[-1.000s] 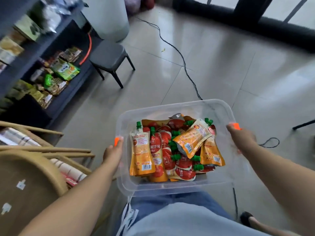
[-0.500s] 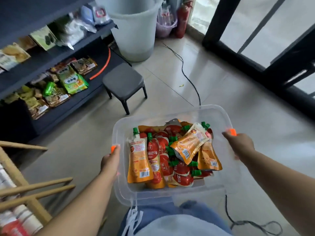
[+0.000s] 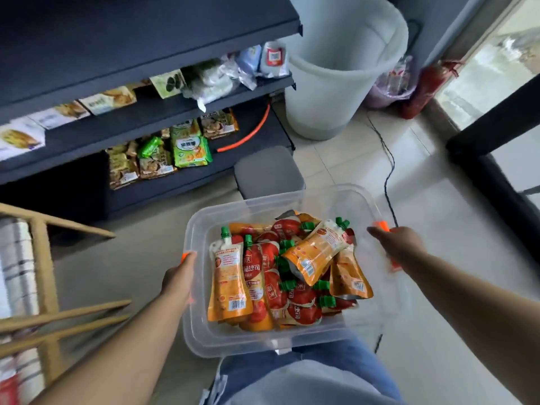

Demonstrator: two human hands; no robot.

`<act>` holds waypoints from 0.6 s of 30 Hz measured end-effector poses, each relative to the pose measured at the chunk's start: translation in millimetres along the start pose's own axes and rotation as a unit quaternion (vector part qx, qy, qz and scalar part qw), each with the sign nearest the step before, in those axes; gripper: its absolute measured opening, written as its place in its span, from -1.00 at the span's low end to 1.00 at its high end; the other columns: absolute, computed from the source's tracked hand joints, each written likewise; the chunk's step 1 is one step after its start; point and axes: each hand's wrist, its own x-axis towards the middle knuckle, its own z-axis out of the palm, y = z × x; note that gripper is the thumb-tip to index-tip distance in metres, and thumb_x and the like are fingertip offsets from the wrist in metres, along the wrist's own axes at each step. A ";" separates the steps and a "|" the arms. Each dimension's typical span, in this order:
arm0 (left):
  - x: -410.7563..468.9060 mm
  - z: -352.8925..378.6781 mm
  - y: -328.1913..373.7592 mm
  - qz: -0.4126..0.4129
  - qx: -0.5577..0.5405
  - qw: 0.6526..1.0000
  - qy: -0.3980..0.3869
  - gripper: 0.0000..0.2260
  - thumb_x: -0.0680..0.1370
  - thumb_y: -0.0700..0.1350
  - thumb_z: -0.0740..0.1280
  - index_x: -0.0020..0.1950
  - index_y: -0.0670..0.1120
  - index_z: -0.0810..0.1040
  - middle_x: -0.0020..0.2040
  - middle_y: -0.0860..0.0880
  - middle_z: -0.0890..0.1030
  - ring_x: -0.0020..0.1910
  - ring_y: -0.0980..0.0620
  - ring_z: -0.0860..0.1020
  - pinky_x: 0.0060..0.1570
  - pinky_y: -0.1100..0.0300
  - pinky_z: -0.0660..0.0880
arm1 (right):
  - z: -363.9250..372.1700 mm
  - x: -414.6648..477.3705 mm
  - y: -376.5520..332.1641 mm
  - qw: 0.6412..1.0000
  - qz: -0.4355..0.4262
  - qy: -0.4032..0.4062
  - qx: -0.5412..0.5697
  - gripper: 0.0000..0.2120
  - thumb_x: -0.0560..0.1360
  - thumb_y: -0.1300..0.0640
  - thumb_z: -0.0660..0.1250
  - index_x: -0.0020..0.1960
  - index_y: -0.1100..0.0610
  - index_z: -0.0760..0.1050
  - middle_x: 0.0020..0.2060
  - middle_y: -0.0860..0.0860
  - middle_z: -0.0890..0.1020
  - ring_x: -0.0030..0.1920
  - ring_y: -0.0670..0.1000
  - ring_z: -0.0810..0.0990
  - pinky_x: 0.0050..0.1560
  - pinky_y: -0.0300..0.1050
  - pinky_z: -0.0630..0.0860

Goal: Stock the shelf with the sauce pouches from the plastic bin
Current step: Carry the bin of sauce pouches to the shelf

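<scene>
A clear plastic bin (image 3: 204, 325) is held in front of the person's body, above the legs in blue jeans (image 3: 327, 363). The bin is taken as the landmark here. Its left edge is gripped by the left hand (image 3: 178, 280), with the thumb laid over the rim, and its right edge is gripped by the right hand (image 3: 399, 244). Both hands are closed on the rim, and orange nails are seen on them.

Inside the bin a loose pile of sauce pouches (image 3: 280, 276) is found, orange and red ones with green caps. One orange pouch (image 3: 229, 283) lies flat at the left side of the bin, with its barcode toward the person. Another orange pouch (image 3: 314, 249) is laid across the top of the pile, tilted toward the right side.

Beyond the bin and to its left, a dark shelf (image 3: 140, 118) is seen, with snack packets (image 3: 190, 144) on its lower levels. Just behind the far rim of the bin a small grey stool (image 3: 267, 171) stands on the tiled floor. Further behind, a large white bucket (image 3: 336, 71) stands, and a black cable (image 3: 387, 159) runs over the floor to the right of the stool. At the left of the bin, a wooden rack (image 3: 43, 276) is partly visible.
</scene>
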 end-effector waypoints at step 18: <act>150.5 134.0 194.5 -0.066 -0.045 0.994 0.071 -0.63 0.49 0.18 0.27 -0.13 -0.15 0.45 -0.29 -0.09 0.44 -0.34 -0.08 0.46 -0.21 0.00 0.54 | 14.7 318.6 -243.2 0.988 -0.090 -0.058 -0.110 -0.54 0.52 -0.15 0.19 0.00 0.27 0.51 -0.30 0.15 0.50 -0.22 0.18 0.48 -0.23 -0.02 0.45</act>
